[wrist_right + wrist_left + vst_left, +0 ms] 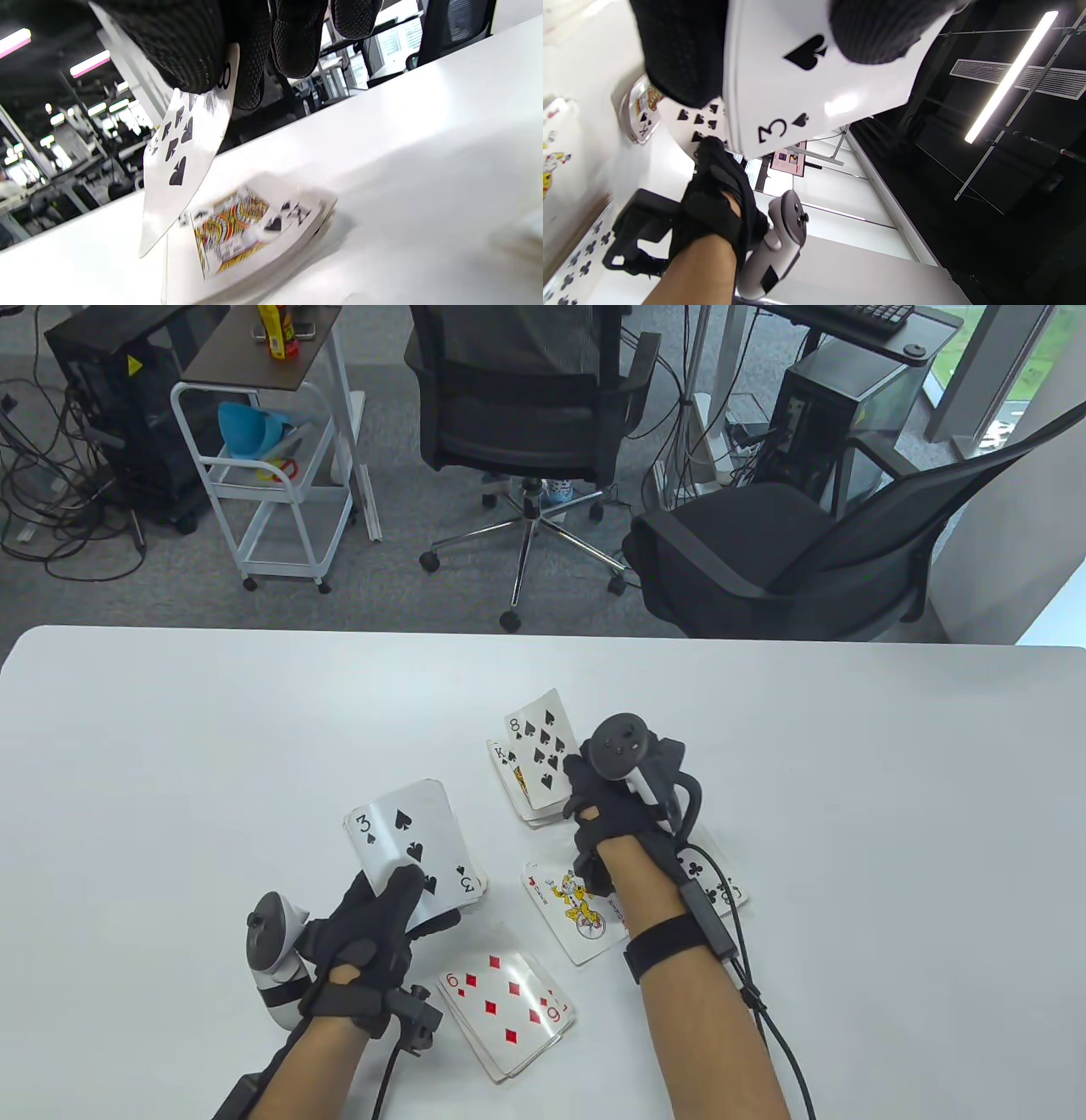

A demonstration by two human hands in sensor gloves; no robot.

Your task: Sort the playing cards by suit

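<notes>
The 8 of spades [538,738] is pinched at one corner by the right hand [612,797], tilted, its far end low over the spade pile [254,237], whose top card is a king of spades. Judged: it is being laid there, suit matched to suit.

The undealt deck [416,848] is held face up in the left hand [365,933], fingers curled beneath, thumb across the 3 of spades on top. Judged: kept raised off the bench [170,746] so the next card can be drawn by the right grip.

Other piles lie face up and apart on the bench, presumably so suits stay legible: a diamond pile [509,1001] topped by a 9, a face-card pile [577,912] showing a red J, and a club pile [717,882] partly hidden by the right forearm.
</notes>
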